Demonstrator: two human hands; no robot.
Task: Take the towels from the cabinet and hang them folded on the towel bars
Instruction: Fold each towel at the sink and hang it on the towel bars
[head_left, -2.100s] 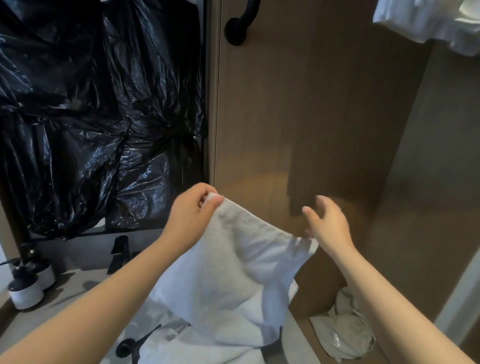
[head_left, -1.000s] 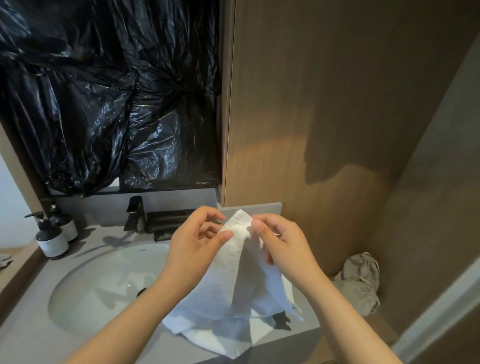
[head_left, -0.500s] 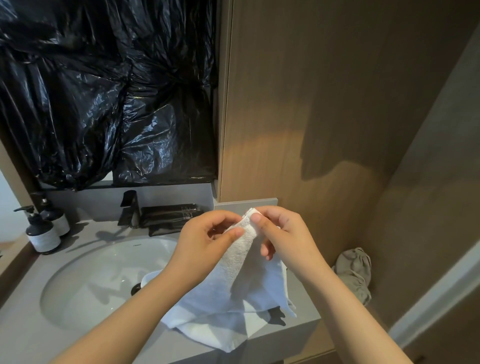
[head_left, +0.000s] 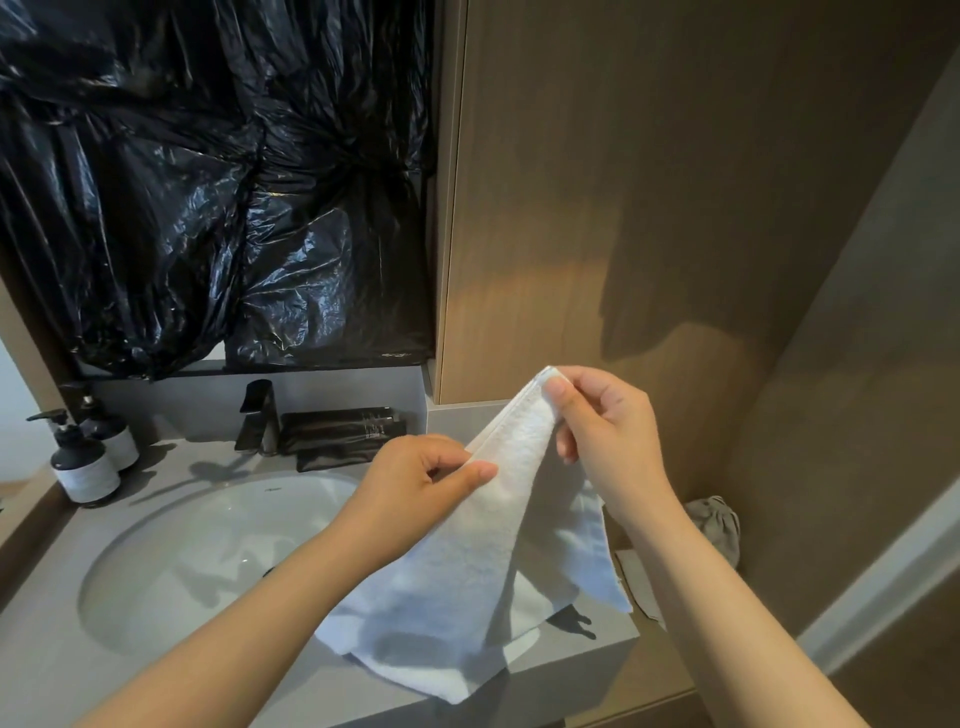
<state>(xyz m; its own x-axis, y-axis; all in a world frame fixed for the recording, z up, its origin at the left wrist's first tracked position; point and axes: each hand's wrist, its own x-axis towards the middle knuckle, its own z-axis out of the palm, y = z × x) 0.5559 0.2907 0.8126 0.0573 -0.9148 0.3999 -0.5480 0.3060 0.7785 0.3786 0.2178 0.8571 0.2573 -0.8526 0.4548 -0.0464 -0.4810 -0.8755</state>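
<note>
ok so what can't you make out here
Head view only.
- Towel bars: none in frame.
- Sink drain: mostly behind the left forearm and white towel.
- Pump bottles: labels too small to read.
- Grey cloth: partly behind the right forearm.
- Towel's fold count: layers overlap.

Dim warm light, glow patch and dark shadow on wood panel (head_left: 597, 291), glints on black plastic sheeting (head_left: 208, 208), wide-angle bending at edges.
</note>
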